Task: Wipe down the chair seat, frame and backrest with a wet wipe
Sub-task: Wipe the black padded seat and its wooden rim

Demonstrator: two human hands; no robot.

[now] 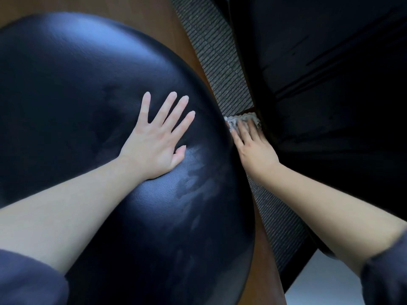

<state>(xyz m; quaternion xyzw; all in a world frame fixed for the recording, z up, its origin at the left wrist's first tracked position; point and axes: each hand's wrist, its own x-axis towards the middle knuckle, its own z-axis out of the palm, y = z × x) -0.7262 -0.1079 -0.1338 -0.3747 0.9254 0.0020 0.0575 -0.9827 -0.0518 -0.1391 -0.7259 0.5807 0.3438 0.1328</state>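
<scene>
The chair's black padded seat (77,102) fills the left and middle of the view, shiny, with damp streaks near its right edge. My left hand (155,139) lies flat on the seat with the fingers spread and holds nothing. My right hand (251,144) reaches down past the seat's right edge and presses a crumpled white wet wipe (236,122) against a dark brown part of the chair frame (248,111) below the seat. The fingertips are blurred and cover most of the wipe. No backrest is recognisable in this view.
A grey ribbed mat (211,47) runs diagonally along the wooden floor (182,38) beside the seat. Dark, unlit furniture (330,73) fills the upper right. A pale floor patch (330,280) shows at the bottom right.
</scene>
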